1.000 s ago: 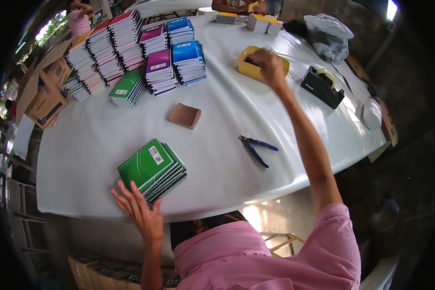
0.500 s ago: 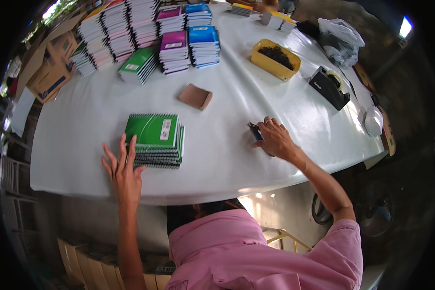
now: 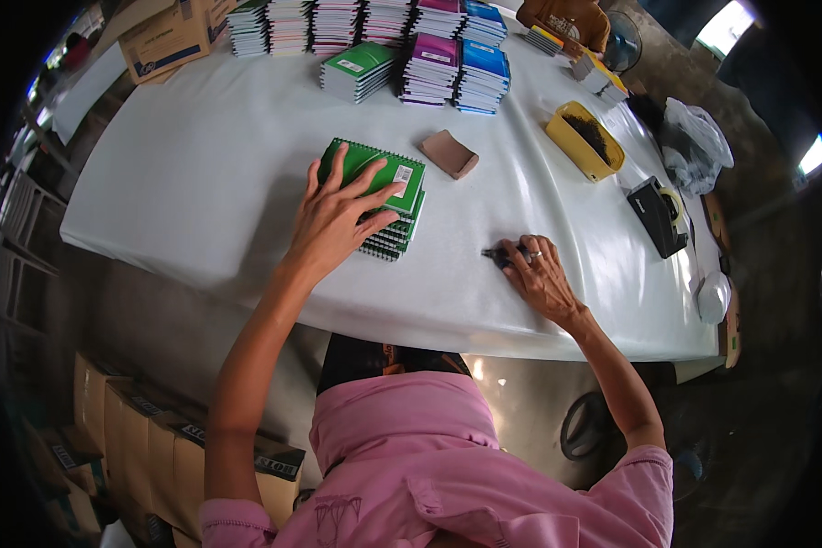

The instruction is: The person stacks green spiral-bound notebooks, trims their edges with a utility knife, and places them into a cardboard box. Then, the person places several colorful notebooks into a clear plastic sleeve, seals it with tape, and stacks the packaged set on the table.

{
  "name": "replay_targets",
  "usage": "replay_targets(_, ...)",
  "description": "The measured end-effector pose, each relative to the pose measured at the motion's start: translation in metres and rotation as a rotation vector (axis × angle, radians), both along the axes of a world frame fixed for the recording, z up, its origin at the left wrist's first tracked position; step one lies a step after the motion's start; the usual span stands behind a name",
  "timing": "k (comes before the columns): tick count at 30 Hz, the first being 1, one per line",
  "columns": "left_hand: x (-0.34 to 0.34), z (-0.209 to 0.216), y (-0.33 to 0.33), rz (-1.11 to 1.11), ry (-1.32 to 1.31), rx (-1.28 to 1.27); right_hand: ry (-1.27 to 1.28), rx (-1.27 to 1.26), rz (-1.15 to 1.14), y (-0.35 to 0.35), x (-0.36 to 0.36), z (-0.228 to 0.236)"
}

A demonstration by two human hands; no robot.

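A small stack of green spiral notebooks (image 3: 385,157) lies on the table, its edges slightly uneven. Over its top cover my left hand (image 3: 336,215) rests with fingers spread. To the right, low over the tabletop, my right hand (image 3: 541,274) has its fingers wrapped round a small dark hand tool (image 3: 496,254). The tool's narrow tip points left, and most of its body is hidden under the fingers, so its exact kind is unclear. Beyond the stack sits a brown curved pad (image 3: 449,153).
Stacks of notebooks (image 3: 429,73) line the far side, near a cardboard box (image 3: 169,41). At right are a yellow tub (image 3: 580,151) of dark bits, a black tape dispenser (image 3: 656,219) and a plastic bag (image 3: 694,146). Another person (image 3: 571,20) is at the far end.
My left hand has moved from the stack's left edge onto its top cover. My right hand has closed more around the dark tool, which now points left. The whole view has shifted.
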State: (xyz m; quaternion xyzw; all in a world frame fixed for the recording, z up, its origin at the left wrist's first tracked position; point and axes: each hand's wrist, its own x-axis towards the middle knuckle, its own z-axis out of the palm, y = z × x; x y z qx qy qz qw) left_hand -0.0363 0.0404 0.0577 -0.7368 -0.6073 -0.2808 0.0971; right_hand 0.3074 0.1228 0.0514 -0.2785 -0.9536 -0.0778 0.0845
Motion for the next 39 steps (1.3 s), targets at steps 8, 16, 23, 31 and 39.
replay_targets(8, -0.006, -0.006, 0.001, 0.000, -0.079, -0.012, -0.027, 0.375, 0.471, 0.000, -0.097, 0.105)
replay_targets(16, -0.004, -0.011, 0.003, -0.002, -0.103, 0.013, -0.255, 0.660, 0.744, 0.020, -0.144, 0.118)
replay_targets(23, -0.004, -0.012, 0.002, 0.009, -0.114, 0.012, -0.252, 0.631, 0.797, 0.014, -0.151, 0.125)
replay_targets(31, -0.005, -0.014, 0.004, 0.000, -0.117, 0.030, -0.418, 0.563, 0.566, -0.005, -0.152, 0.108)
replay_targets(39, -0.004, -0.007, -0.001, 0.000, -0.102, -0.017, -0.320, 0.523, 0.678, -0.005, -0.156, 0.125)
